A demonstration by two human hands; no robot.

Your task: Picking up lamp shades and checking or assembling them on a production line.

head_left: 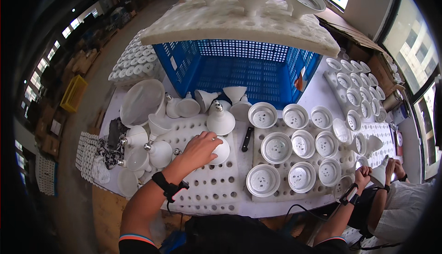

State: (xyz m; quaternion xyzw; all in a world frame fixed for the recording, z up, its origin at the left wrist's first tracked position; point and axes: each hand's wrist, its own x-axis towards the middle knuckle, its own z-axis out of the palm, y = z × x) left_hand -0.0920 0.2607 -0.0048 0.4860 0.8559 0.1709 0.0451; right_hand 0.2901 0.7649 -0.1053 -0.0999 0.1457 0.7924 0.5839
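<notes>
My left hand is closed over a white cone-shaped lamp housing that stands wide side down on a perforated foam board. Its fingers curl round the top of the housing and hide it. Behind stands another lamp housing with a silver screw cap. Far to the right, my right hand is closed, right below a white lamp cup. What its fingers grip is hidden. Several round white lamp cups sit open side up in rows on the board between my hands.
A black-handled knife lies between the boards. Behind stands a blue crate, topped by a foam slab bearing lamp housings. More housings crowd the left. A co-worker's hands hold a white housing beside my right hand.
</notes>
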